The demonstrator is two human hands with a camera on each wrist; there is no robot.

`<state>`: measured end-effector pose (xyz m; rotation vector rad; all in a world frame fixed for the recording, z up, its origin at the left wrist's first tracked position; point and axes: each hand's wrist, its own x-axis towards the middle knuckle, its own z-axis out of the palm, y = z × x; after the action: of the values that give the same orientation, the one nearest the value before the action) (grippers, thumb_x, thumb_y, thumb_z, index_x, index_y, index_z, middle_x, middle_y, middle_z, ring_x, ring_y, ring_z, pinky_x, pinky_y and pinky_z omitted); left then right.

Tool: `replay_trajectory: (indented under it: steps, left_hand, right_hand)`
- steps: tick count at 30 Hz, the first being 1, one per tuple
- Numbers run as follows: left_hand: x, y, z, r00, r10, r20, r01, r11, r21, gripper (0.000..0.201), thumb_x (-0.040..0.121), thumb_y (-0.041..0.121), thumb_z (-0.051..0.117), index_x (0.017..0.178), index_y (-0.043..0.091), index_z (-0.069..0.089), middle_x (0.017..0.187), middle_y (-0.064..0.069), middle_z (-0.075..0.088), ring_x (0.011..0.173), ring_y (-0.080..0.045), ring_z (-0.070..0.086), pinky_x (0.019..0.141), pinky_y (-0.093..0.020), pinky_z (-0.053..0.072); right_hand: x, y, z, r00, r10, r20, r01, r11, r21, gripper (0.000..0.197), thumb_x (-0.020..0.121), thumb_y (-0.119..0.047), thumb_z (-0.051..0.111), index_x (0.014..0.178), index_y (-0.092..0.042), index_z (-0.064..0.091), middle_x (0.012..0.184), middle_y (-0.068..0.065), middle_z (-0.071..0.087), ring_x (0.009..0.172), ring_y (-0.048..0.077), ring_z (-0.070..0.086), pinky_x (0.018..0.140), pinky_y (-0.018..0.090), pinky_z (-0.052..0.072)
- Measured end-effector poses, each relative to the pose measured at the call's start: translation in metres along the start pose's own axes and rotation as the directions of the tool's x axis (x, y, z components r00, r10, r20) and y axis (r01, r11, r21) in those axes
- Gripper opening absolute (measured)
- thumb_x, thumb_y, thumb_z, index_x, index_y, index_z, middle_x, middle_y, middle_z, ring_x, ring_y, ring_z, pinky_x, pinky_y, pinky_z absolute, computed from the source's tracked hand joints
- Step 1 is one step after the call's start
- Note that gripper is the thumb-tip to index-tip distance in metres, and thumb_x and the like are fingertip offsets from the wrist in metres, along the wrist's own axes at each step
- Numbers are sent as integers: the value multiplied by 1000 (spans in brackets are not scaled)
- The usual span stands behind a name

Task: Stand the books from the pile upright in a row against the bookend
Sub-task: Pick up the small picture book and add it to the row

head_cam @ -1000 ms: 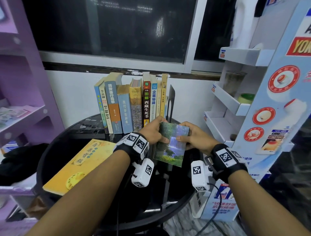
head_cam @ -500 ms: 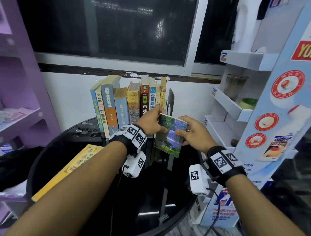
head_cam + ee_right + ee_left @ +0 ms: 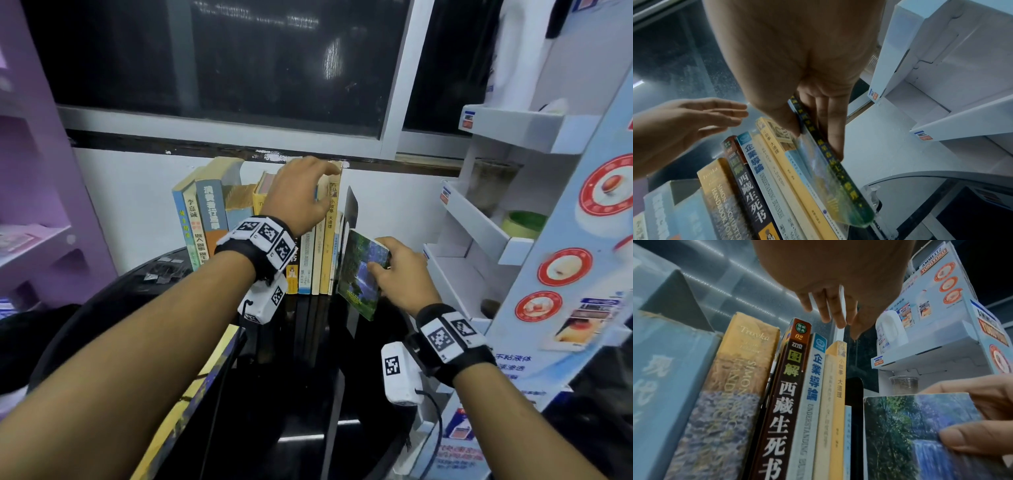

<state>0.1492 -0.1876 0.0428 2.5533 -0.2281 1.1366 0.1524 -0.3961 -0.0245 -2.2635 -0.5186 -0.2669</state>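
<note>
A row of upright books (image 3: 260,233) stands on the black round table (image 3: 308,404), ending at the black bookend (image 3: 351,212) on its right. My right hand (image 3: 378,261) pinches a small waterfall-cover book (image 3: 359,274), thumb on the cover and fingers behind it. This book is upright, just in front of and right of the bookend (image 3: 854,394). My left hand (image 3: 318,181) is up at the tops of the rightmost books in the row, fingers straight and holding nothing (image 3: 835,316). A yellow book (image 3: 202,383) lies flat at the table's near left.
A white and blue display rack (image 3: 479,246) stands close on the right of the bookend. A purple shelf unit (image 3: 37,205) is on the left. Behind the row are a white wall and a dark window (image 3: 239,68).
My left hand let go of the waterfall book and rose to the top of the row. My right hand alone carried the book forward and right, up to the bookend.
</note>
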Motion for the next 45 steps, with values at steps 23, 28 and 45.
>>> replay_trajectory:
  steps: [23, 28, 45]
  left_hand:
    - [14, -27, 11, 973, 37, 229, -88, 972, 217, 60, 79, 48, 68, 132, 31, 44, 134, 5, 56, 125, -18, 47, 107, -36, 29]
    - [18, -27, 9, 968, 49, 245, -101, 974, 204, 60, 77, 46, 71, 128, 27, 47, 135, 4, 54, 125, -18, 47, 107, -34, 31]
    - [16, -26, 10, 973, 0, 229, -57, 969, 239, 56, 78, 50, 70, 125, 30, 45, 122, 3, 63, 114, -21, 54, 98, -34, 38]
  right_hand:
    - [38, -2, 68, 996, 18, 92, -21, 999, 25, 55, 93, -10, 59, 140, -28, 37, 119, 10, 65, 105, 26, 65, 94, 39, 53]
    - [44, 1, 73, 993, 13, 115, -17, 999, 36, 59, 95, -6, 54, 144, -29, 31, 121, 10, 64, 104, 26, 66, 93, 36, 53]
    - [56, 20, 81, 987, -11, 161, 9, 1000, 13, 77, 93, 0, 54, 149, -38, 17, 119, 5, 62, 76, 3, 62, 62, 12, 52]
